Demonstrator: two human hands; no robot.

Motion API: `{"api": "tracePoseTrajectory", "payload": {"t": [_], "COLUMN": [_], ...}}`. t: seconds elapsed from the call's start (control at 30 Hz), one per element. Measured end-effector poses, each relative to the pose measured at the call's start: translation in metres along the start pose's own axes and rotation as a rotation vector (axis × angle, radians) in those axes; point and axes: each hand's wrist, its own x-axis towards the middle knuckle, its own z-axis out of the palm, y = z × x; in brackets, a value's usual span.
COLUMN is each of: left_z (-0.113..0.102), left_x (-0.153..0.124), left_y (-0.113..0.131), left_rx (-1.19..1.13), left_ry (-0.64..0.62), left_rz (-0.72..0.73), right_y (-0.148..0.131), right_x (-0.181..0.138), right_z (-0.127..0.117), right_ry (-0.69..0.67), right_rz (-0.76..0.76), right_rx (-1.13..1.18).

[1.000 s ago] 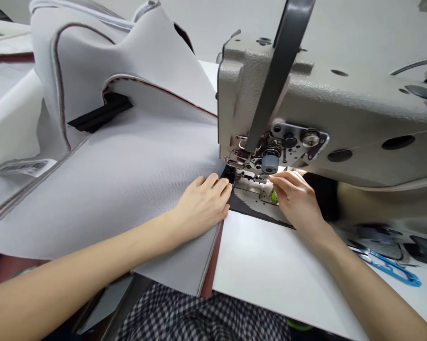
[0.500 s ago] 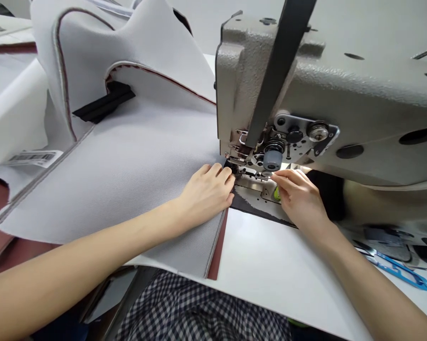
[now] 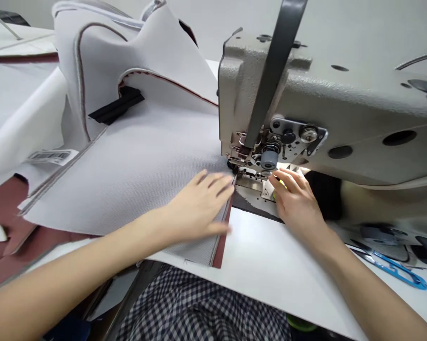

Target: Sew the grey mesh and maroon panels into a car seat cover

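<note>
My left hand (image 3: 197, 208) lies over the grey fabric panel (image 3: 138, 175) near its right edge, fingers and thumb spread. A dark red layer (image 3: 221, 248) shows under that edge, beside the needle area of a grey sewing machine (image 3: 263, 80). My right hand (image 3: 296, 194) is at the right of the presser foot area, fingers loosely bent and apart, with no held thing visible. Its fingertips are close to the metal plate (image 3: 250, 182) below the machine head. A bit of yellow-green shows between them. The needle itself cannot be made out.
Blue-handled thread snips (image 3: 400, 270) lie on the white table (image 3: 266, 255) at right. The panel's folded part, with a black strip (image 3: 117, 106) and a barcode label (image 3: 53, 156), rises at left. Dark red pieces (image 3: 7, 208) lie under it. A dark bar (image 3: 275, 71) crosses the machine head.
My left hand has slid back toward me from the needle area and its fingers have spread. My right hand's fingers have loosened from a pinch. The view has shifted slightly.
</note>
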Motion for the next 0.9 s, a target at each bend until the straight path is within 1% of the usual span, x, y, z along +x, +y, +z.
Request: {"api": "tracePoseTrajectory", "payload": {"t": [0.07, 0.13, 0.2, 0.27, 0.3, 0.37, 0.43, 0.47, 0.5, 0.53, 0.57, 0.6, 0.67, 0.73, 0.8, 0.83, 0.9], "left_z": [0.003, 0.008, 0.013, 0.015, 0.014, 0.009, 0.004, 0.002, 0.001, 0.002, 0.003, 0.005, 0.009, 0.011, 0.009, 0.008, 0.004], "left_x": [-0.033, -0.060, -0.077, -0.083, -0.084, -0.086, -0.088, -0.089, -0.089, -0.089, -0.088, -0.087, -0.082, -0.076, -0.070, -0.068, -0.066], "left_y": [0.009, 0.016, 0.019, 0.015, 0.012, 0.003, -0.003, -0.003, -0.002, 0.001, 0.006, 0.010, 0.018, 0.019, 0.014, 0.010, 0.004], "left_rx": [-0.072, -0.134, -0.244, -0.423, -0.527, -0.733, -0.858, -0.863, -0.818, -0.724, -0.603, -0.486, -0.335, -0.315, -0.336, -0.356, -0.435], "left_ry": [-0.011, 0.063, 0.151, 0.198, 0.201, 0.201, 0.271, 0.337, 0.421, 0.502, 0.559, 0.589, 0.576, 0.504, 0.433, 0.399, 0.352], "left_rz": [0.095, 0.110, 0.106, 0.103, 0.080, -0.020, -0.172, -0.238, -0.283, -0.296, -0.279, -0.237, -0.144, -0.113, -0.140, -0.164, -0.217], "right_y": [-0.005, -0.015, -0.030, -0.051, -0.063, -0.088, -0.113, -0.125, -0.136, -0.147, -0.155, -0.163, -0.172, -0.176, -0.177, -0.178, -0.182], "right_x": [-0.001, 0.000, 0.001, 0.000, -0.001, -0.004, -0.005, -0.004, -0.003, -0.001, 0.000, 0.002, 0.003, 0.002, 0.001, 0.000, -0.001], "right_z": [-0.003, -0.008, -0.013, -0.019, -0.022, -0.025, -0.024, -0.022, -0.020, -0.018, -0.015, -0.014, -0.016, -0.023, -0.032, -0.034, -0.033], "right_ry": [0.036, 0.065, 0.048, 0.010, 0.002, 0.001, 0.013, 0.006, -0.009, -0.023, -0.044, -0.068, -0.092, -0.081, -0.065, -0.078, -0.150], "right_rz": [-0.034, -0.093, -0.175, -0.284, -0.346, -0.459, -0.510, -0.493, -0.454, -0.407, -0.359, -0.319, -0.280, -0.291, -0.331, -0.351, -0.370], "right_rx": [0.079, 0.196, 0.324, 0.443, 0.499, 0.586, 0.621, 0.612, 0.587, 0.543, 0.482, 0.413, 0.284, 0.228, 0.240, 0.239, 0.200]}}
